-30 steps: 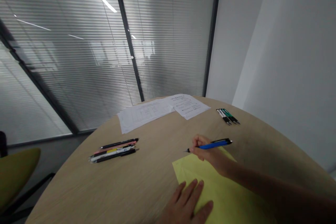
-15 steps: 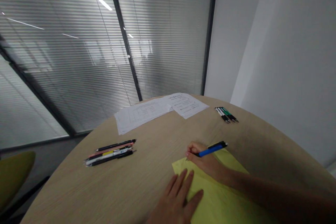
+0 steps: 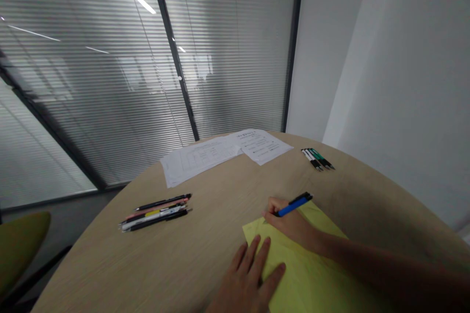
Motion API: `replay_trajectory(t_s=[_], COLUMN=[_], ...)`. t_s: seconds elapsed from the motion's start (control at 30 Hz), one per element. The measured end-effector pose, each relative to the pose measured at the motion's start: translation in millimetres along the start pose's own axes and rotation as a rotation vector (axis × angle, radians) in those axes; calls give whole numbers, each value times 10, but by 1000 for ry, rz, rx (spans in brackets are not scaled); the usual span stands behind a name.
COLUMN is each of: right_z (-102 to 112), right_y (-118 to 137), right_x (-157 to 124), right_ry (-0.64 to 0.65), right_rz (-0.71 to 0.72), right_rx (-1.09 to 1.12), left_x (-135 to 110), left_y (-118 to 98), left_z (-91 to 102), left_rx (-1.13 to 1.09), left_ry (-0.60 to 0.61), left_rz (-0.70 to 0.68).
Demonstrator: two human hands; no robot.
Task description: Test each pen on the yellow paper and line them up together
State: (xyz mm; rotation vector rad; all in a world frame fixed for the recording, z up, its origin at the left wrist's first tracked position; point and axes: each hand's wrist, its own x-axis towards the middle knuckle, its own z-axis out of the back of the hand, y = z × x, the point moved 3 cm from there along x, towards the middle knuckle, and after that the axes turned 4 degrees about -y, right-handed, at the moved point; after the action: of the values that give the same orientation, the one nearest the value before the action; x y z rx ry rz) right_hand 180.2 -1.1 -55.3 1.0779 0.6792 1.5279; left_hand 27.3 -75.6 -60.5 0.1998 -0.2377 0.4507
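A sheet of yellow paper (image 3: pixel 312 279) lies on the round wooden table at the lower right. My right hand (image 3: pixel 284 217) rests on its upper part, fingers closed around a blue pen (image 3: pixel 293 206) with a black clip end. The pen slants up to the right; its tip is down by the paper's top left corner, partly hidden by my fingers. My left hand (image 3: pixel 249 276) is spread flat across the paper's left edge, fingertips pointing away from me, holding nothing. Any marks on the sheet are too faint to make out.
Several pens and pencils (image 3: pixel 156 213) lie in a bunch on the left of the table (image 3: pixel 205 234). White printed sheets (image 3: pixel 201 156) overlap at the far edge. Green and white pens (image 3: pixel 317 159) sit at the right back. A green chair (image 3: pixel 22 249) stands at left.
My right hand and the blue pen have shifted slightly to the right, and the pen's upper end has tilted up a little. My left hand stays flat on the paper.
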Motion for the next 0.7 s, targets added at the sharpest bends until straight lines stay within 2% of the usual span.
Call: replay_trajectory(t_s=[0.13,0.33,0.7], right_z=[3,-1,-9], right_y=[24,25,62], right_x=[2,6,0], right_ry=[28,24,97], right_rz=[14,16,13], right_rx=[12,-93,-114], left_x=[-5,-4,45], left_y=[-2,-14,-43], left_z=[-6,9,86], left_rx=[23,87,154], left_ry=[11,-25,16], left_rz=[-13,-13,-67])
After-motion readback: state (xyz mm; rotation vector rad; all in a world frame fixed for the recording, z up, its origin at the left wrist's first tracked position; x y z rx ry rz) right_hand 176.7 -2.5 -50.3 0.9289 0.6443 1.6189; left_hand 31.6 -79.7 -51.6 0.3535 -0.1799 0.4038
